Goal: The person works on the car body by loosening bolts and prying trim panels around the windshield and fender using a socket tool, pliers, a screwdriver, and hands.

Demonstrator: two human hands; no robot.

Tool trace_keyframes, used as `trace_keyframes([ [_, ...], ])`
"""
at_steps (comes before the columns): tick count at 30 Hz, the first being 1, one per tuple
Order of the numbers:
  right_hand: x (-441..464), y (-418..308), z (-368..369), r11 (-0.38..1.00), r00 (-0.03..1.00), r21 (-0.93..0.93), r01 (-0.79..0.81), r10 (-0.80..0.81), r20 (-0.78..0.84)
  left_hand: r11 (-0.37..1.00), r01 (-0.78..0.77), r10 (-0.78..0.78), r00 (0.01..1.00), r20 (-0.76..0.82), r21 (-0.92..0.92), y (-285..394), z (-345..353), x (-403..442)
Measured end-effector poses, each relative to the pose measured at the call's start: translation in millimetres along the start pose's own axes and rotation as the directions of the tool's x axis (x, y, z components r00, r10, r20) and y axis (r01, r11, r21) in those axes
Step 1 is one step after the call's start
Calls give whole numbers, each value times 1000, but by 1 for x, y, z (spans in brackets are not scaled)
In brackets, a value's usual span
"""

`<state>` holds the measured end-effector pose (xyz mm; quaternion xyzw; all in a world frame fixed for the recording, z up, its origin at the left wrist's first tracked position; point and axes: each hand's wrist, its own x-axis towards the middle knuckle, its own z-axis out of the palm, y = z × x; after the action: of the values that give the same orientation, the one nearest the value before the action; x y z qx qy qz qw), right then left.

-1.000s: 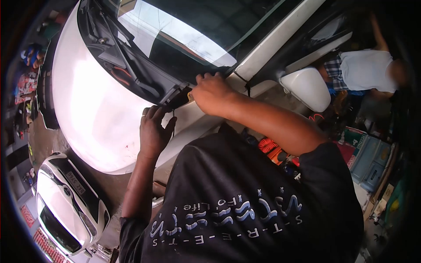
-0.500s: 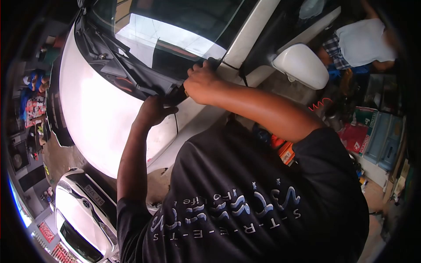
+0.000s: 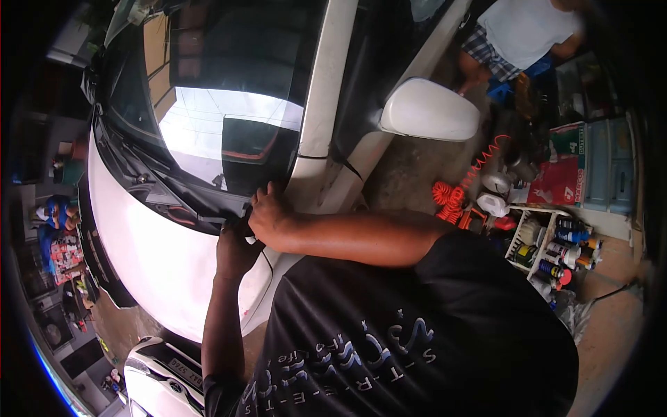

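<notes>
Both my hands are close together at the lower corner of a white car's windshield (image 3: 229, 55), where the black plastic cowl trim (image 3: 208, 201) ends. My left hand (image 3: 236, 254) is closed on the end of the trim, beside the rear corner of the hood (image 3: 153, 257); its fingertips are mostly hidden. Just above and touching it, my right hand (image 3: 272, 219) has its fingers bent over the same trim end, near the foot of the white windshield pillar (image 3: 318, 104). A black wiper arm (image 3: 163, 191) lies along the cowl.
To the right are the white side mirror (image 3: 431, 111), a coiled orange hose (image 3: 450, 198) and a rack (image 3: 531, 240) of bottles and cans. A person (image 3: 524, 35) in a white shirt is beyond the mirror. Another white car (image 3: 156, 382) stands at lower left.
My view has shifted, so the car sits lower and farther left. My right hand has moved along the trim toward my left hand, and the two now meet.
</notes>
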<state>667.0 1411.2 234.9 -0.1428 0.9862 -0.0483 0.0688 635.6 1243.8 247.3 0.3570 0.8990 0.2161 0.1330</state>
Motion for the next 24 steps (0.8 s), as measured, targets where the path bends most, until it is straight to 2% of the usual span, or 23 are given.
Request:
trace_keyframes([
  [2,-4,7,-2,994,1000,106,22,-24,11,978,72,-37,984,-177,195,33,12,0],
  [3,-7,11,-5,995,1000,100,11,-10,-13,968,134,-91,975,-203,211,46,19,-5],
  [4,-6,14,-3,995,1000,99,-2,4,-17,971,202,-186,974,-126,128,60,20,-9],
  [5,-5,17,0,995,1000,104,-3,6,-26,972,223,-231,967,109,79,63,16,-10],
  [6,-4,20,2,994,999,110,-3,7,-34,966,256,-253,905,343,40,65,15,-10],
  [7,-3,24,2,994,999,109,-14,18,-34,969,245,-243,906,346,40,59,19,-11],
  [9,1,33,1,985,999,171,-6,12,-34,903,198,22,866,500,-381,39,39,-10],
  [10,2,34,-1,986,999,167,-13,19,-37,905,189,30,866,499,-382,37,48,-3],
  [11,3,32,-4,994,999,101,-30,34,-34,922,-49,202,906,371,-383,36,58,4],
  [12,4,29,-6,998,998,37,-48,49,-31,893,-282,378,893,245,-352,37,66,12],
  [13,6,26,-5,998,998,36,-52,54,-32,892,-286,382,891,246,-352,42,74,19],
  [15,11,20,-4,997,998,-48,-61,63,22,821,-143,250,960,124,-552,57,90,40],
  [16,13,20,-4,997,999,-53,-48,49,18,725,7,177,964,196,-689,68,84,55],
  [17,15,20,-6,998,996,-54,-45,49,73,896,-156,226,966,126,-416,66,96,69],
  [18,18,17,-9,998,992,-53,-28,34,122,962,-274,275,960,54,-12,65,108,83],
  [19,18,20,-17,999,989,3,-33,32,146,892,-295,320,947,-17,342,66,116,96],
  [20,17,28,-23,998,986,51,-20,12,167,924,-294,317,946,-60,244,64,120,98],
  [22,19,32,-21,1000,985,18,18,-21,169,953,-294,285,953,-106,-78,69,121,100],
  [24,22,35,-32,998,956,14,63,-64,285,917,-271,244,962,-125,-292,67,122,99],
])
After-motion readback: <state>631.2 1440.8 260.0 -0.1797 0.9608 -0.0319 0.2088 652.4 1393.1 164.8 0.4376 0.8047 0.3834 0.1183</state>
